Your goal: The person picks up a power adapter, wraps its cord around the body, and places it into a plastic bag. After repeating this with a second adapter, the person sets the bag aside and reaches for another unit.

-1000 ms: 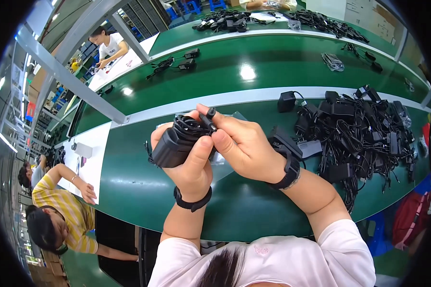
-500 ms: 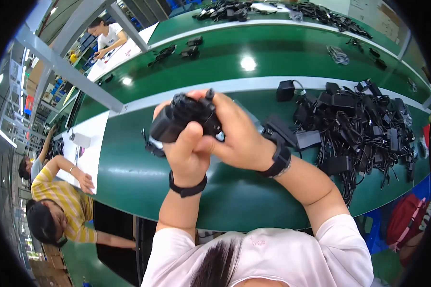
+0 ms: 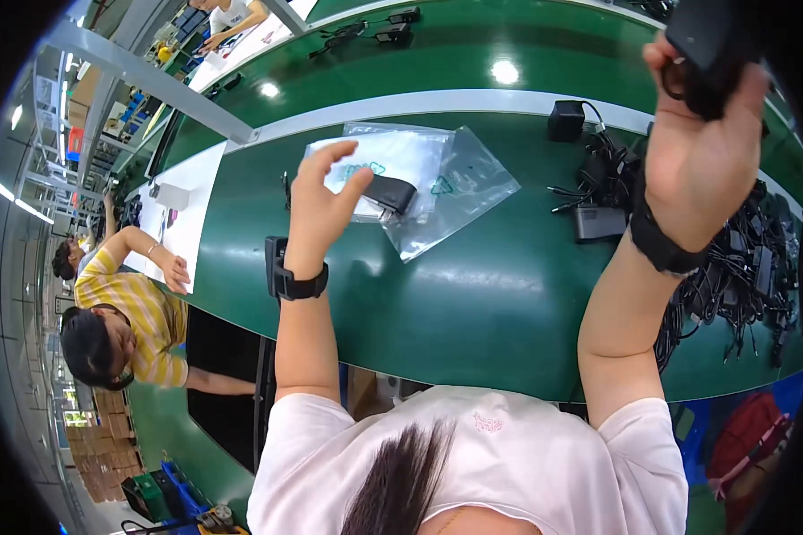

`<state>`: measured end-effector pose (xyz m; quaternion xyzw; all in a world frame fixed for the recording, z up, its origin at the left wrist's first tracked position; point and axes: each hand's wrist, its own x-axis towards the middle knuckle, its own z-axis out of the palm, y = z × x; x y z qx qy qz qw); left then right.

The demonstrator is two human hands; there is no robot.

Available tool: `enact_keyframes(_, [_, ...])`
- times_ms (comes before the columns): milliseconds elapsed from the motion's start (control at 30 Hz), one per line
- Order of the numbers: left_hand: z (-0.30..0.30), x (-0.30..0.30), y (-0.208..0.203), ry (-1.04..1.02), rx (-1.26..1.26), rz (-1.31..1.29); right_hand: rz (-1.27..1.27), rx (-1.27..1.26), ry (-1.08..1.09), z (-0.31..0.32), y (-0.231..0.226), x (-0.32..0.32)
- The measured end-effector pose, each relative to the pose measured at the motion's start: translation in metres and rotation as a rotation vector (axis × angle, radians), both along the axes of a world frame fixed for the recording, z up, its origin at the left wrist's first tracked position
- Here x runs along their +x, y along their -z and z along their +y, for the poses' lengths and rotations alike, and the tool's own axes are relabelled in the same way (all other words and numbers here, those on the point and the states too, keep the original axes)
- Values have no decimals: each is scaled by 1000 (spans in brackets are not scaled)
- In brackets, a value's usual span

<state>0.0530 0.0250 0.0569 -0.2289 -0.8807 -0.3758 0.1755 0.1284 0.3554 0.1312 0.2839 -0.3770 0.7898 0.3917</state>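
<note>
Right arm stretched up and out, my right hand point(image 3: 698, 174) clamped on black adapter point(image 3: 707, 40). Left arm bent, my left hand point(image 3: 323, 207) raised, thumb and fingers apart. Just right of left hand: second black adapter point(image 3: 396, 191) on clear plastic bags point(image 3: 484, 176) bearing green printed marks point(image 3: 442, 185). Below right hand: heaped corded adapters point(image 3: 748, 285) on green counter point(image 3: 473, 312).
</note>
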Motion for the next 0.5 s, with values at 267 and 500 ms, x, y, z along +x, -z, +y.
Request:
enact_keyframes(267, [60, 21, 33, 349, -332, 88, 0, -16, 55, 22, 1, 30])
enact_keyframes(500, [118, 32, 50, 90, -378, 57, -15, -23, 165, 5, -4, 31])
